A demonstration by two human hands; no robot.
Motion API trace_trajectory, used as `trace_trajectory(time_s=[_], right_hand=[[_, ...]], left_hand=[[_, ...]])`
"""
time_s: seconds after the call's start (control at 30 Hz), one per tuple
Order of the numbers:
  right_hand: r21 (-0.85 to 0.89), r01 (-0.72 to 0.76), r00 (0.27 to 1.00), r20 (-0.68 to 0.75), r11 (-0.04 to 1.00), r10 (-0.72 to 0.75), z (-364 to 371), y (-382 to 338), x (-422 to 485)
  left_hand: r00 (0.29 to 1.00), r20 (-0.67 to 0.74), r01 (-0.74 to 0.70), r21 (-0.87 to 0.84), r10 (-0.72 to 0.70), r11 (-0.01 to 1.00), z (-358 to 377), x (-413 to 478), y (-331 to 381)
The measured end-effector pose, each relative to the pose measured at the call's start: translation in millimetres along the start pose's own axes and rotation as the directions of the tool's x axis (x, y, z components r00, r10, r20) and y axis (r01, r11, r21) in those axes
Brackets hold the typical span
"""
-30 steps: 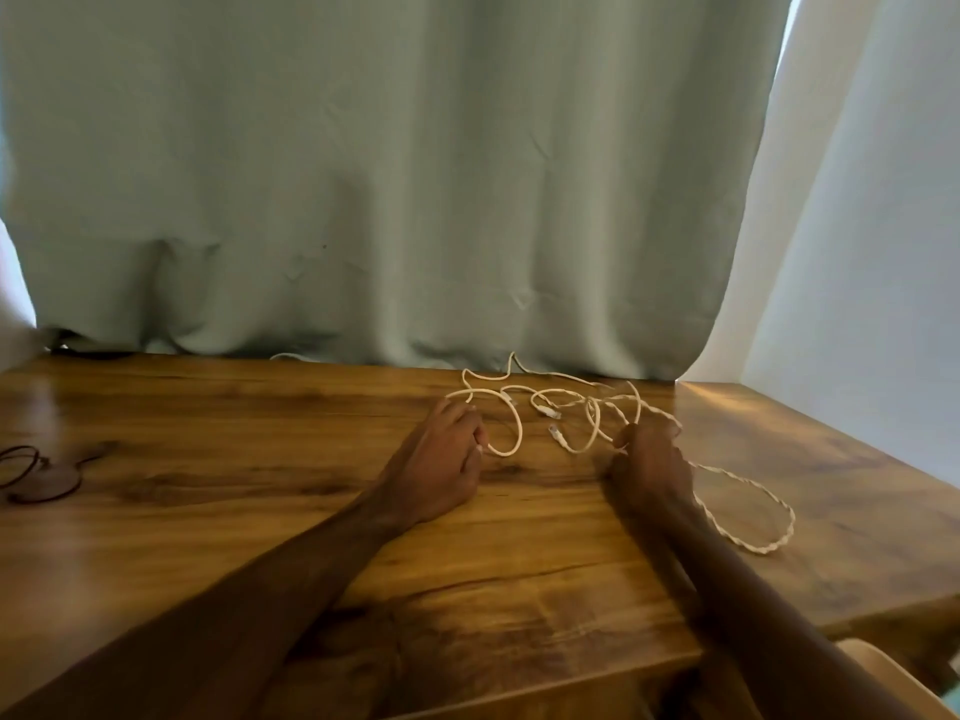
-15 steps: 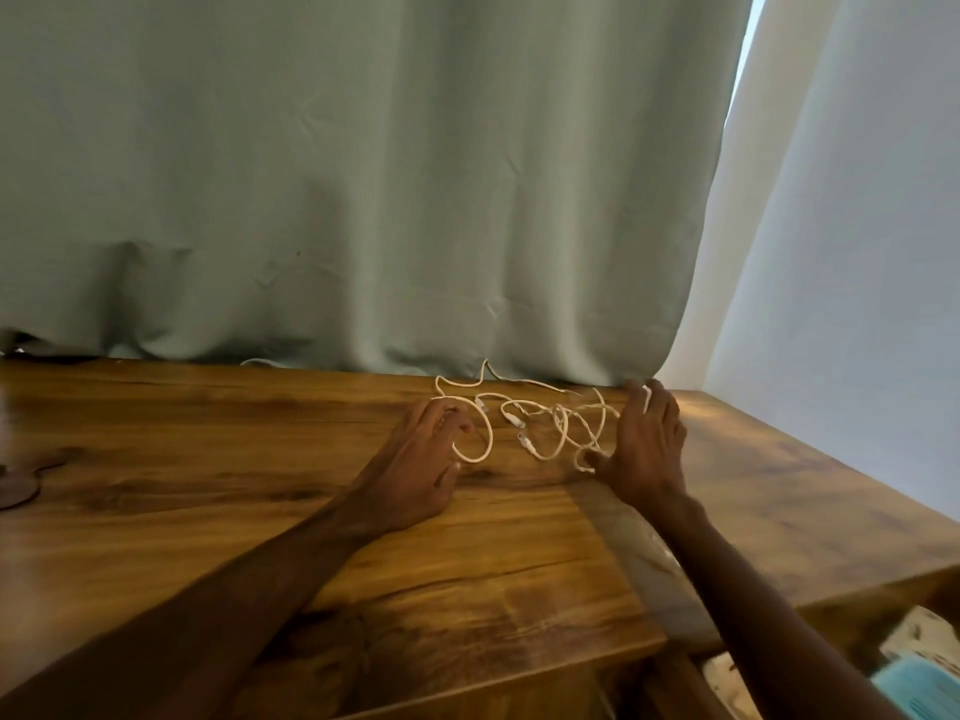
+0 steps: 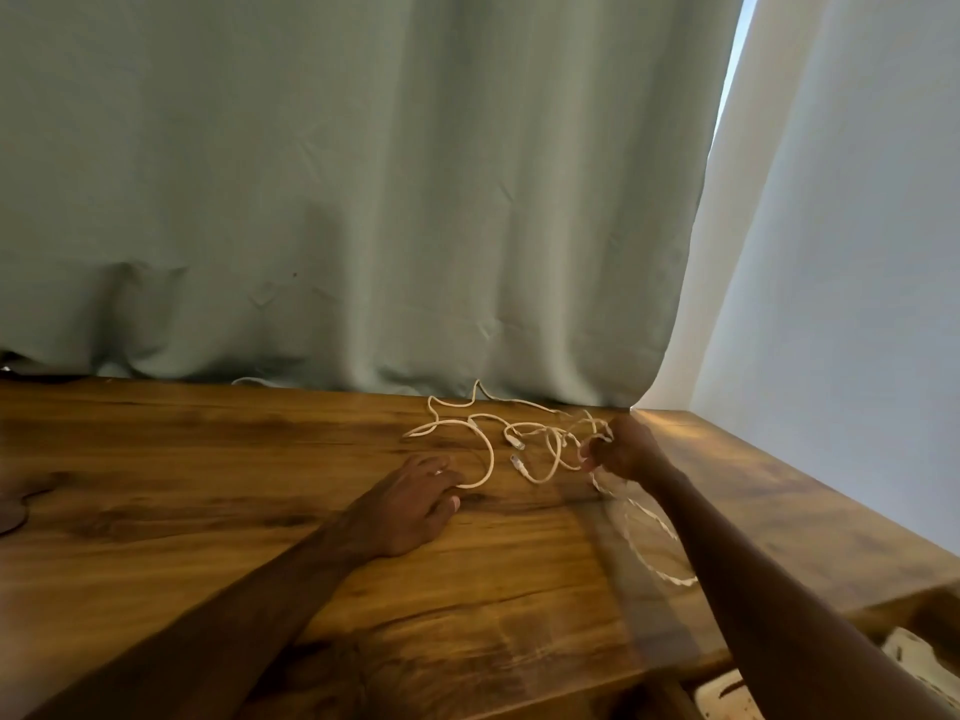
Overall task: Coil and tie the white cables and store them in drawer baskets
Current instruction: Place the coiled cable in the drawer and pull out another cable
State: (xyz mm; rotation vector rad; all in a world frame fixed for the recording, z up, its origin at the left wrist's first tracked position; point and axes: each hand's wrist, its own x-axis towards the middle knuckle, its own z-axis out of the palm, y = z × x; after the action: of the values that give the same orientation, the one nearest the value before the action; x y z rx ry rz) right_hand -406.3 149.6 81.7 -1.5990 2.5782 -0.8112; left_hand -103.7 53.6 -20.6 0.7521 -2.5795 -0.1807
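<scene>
1. The white cables (image 3: pixel 488 444) lie in a loose tangle on the far right part of the bench (image 3: pixel 208 511), just in front of the curtain (image 3: pixel 363 200). One twisted strand trails toward the near right edge and is blurred there.
2. The left hand (image 3: pixel 410 504) lies flat on the bench with its fingers relaxed. Its fingertips rest on the near end of a wide loop, pinning it rather than gripping it.
3. The right hand (image 3: pixel 626 452) is curled at the right side of the tangle and appears to pinch a few strands between thumb and fingers. Exactly which strands is hard to tell.
4. The step in hand looks like sorting one cable out of the heap before any coiling. It would go best if the left hand kept its loop pinned while the right drew a single strand free by its plug end, slowly, so the crossings slide apart instead of tightening into a knot.
5. Even loops gathered in one hand would then tie neatly. The trailing strand could slip off the bench edge.
6. Below the near right corner, pale shapes (image 3: pixel 914 659) are partly in view. They may be the drawer baskets. What is in them cannot be made out, and no coiled cable shows there.
</scene>
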Motion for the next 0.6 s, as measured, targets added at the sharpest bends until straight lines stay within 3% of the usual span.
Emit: trace_trajectory(time_s=[0.1,0.23,0.37,0.5,0.6], right_hand=[[0.059,0.054,0.995,-0.085,0.997,-0.049,-26,-12,2],[0.160,0.246,0.928,-0.325,0.956,-0.184,-60,-46,3],[0.291,0.338,0.859,-0.485,0.895,-0.166,-89,-82,6],[0.367,0.473,0.792,-0.576,0.801,-0.203,-126,-129,-13],[0.402,0.541,0.763,-0.605,0.739,-0.229,-149,-160,-33]], left_hand=[[1.000,0.024,0.002,-0.003,-0.002,1.000,-1,-2,0],[1.000,-0.004,-0.005,-0.019,0.005,1.000,4,-2,-6],[1.000,-0.005,0.010,0.004,-0.010,1.000,6,-1,-9],[0.999,0.024,0.048,0.027,-0.049,0.998,0,-1,0],[0.996,-0.062,0.073,0.085,-0.068,0.994,-4,-3,4]])
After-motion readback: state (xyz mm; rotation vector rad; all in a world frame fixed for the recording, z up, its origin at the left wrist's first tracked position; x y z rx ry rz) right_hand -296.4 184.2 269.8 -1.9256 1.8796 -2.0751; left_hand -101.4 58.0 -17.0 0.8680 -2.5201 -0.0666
